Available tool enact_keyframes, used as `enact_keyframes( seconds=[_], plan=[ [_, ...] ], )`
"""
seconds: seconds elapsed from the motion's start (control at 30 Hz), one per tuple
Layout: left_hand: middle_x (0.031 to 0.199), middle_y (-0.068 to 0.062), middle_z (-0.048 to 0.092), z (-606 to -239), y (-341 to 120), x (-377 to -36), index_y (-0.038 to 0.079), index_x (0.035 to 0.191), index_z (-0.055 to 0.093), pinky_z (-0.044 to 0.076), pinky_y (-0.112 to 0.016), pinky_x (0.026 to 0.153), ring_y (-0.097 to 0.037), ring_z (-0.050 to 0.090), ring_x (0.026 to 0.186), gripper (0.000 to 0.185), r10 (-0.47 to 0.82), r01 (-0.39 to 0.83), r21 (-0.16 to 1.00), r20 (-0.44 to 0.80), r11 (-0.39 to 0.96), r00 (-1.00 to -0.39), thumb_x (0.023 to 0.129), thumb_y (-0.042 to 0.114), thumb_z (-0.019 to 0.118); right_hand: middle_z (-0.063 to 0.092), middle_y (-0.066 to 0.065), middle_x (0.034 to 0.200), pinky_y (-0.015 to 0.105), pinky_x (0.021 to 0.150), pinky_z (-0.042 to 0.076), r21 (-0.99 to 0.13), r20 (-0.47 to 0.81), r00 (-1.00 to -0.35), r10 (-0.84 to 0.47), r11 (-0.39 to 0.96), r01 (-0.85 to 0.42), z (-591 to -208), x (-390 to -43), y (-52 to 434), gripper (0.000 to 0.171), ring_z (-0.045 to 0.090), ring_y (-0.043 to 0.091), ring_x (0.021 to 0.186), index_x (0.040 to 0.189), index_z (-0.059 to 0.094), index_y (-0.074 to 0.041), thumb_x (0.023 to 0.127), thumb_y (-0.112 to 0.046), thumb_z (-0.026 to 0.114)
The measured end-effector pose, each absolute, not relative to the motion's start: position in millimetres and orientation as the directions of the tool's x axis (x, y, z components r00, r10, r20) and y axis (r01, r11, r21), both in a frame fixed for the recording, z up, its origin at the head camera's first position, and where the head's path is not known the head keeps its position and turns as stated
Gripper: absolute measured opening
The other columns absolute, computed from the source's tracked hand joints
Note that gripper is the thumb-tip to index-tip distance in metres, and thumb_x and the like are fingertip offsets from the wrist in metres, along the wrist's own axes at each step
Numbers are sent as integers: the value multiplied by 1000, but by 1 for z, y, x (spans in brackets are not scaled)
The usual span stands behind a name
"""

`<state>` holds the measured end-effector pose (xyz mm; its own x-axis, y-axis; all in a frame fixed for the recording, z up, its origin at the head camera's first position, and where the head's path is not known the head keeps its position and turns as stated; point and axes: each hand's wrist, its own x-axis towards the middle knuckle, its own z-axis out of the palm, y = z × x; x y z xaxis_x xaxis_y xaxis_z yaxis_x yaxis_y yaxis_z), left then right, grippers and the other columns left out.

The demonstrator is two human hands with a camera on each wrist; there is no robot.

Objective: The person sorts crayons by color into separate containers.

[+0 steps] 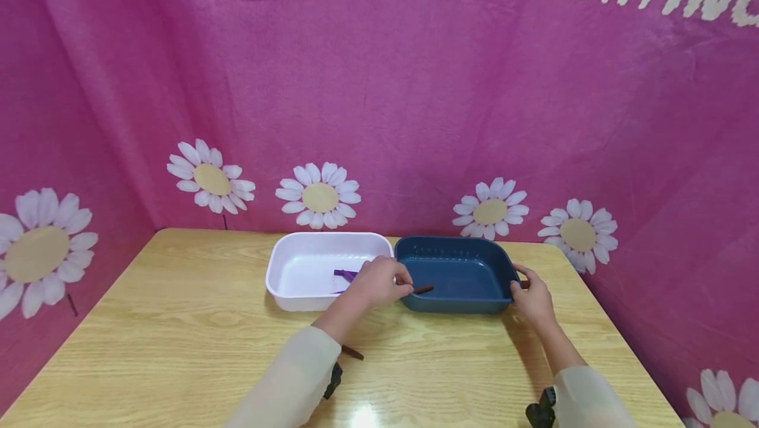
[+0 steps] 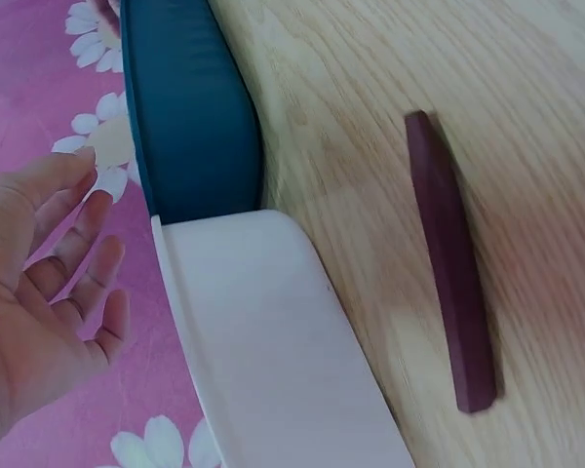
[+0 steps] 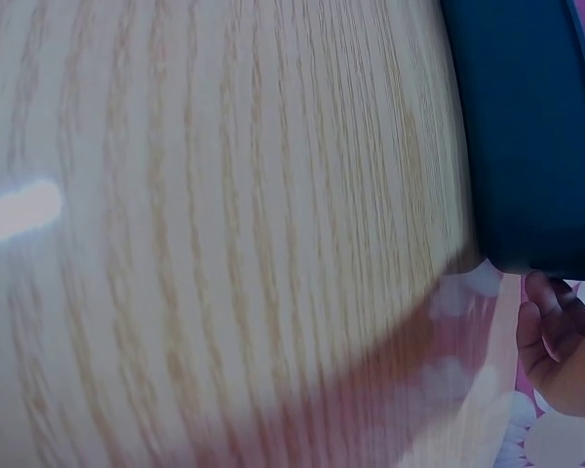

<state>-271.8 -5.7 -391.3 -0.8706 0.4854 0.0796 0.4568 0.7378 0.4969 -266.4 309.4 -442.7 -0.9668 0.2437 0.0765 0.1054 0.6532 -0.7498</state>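
My left hand (image 1: 382, 281) hangs over the meeting ends of a white plastic bin (image 1: 290, 304) and a dark blue plastic bin (image 1: 456, 306). In the left wrist view its fingers are loosely bent, and nothing shows between them. Just beyond its fingertips, a short brown stick (image 1: 423, 289) appears at the blue bin's near-left side. My right hand (image 1: 534, 296) holds the blue bin's right end, thumb at the rim; a small brownish patch by these fingers is unclear. Purple pieces (image 1: 344, 274) lie inside the white bin, partly hidden by my left hand.
A dark brown faceted stick (image 2: 450, 263) lies on the wooden table (image 1: 178, 336) in front of the bins, partly covered by my left forearm in the head view. Behind the table hangs a pink cloth (image 1: 379, 85) with daisies.
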Motion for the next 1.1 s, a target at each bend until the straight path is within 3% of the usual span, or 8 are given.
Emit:
enact_keyframes(
  seconds=[0.3,0.57,0.87,1.1],
  plan=[
    [87,3,70,-388,-28,-265,16,90,75,47,-33,77,-19,62,90,12,504,481,555,124,678,-854,85,23,67,57,28,100,21,56,51,-752,71,-968,240,650,106,-441,-268,311,44,57,13,66,136,41,1,93,-8,44],
    [80,2,68,-390,-40,-258,11,89,74,44,-22,66,-10,54,73,11,504,493,590,163,639,-848,82,18,69,56,29,101,21,55,50,-747,66,-969,240,656,112,-441,-267,312,45,57,14,64,137,40,2,93,-8,44],
    [82,3,67,-398,-56,-244,11,91,74,47,-26,74,-12,55,78,13,494,481,620,168,620,-853,83,19,69,55,27,102,22,56,50,-751,48,-969,241,648,124,-443,-269,313,45,56,15,66,139,39,0,95,-10,43],
    [80,4,67,-405,-66,-234,11,88,74,45,-21,69,-10,54,76,10,474,473,667,199,575,-858,82,17,70,55,27,102,22,56,50,-758,38,-973,229,641,122,-445,-268,312,45,55,13,65,139,38,1,95,-10,43]
  ],
)
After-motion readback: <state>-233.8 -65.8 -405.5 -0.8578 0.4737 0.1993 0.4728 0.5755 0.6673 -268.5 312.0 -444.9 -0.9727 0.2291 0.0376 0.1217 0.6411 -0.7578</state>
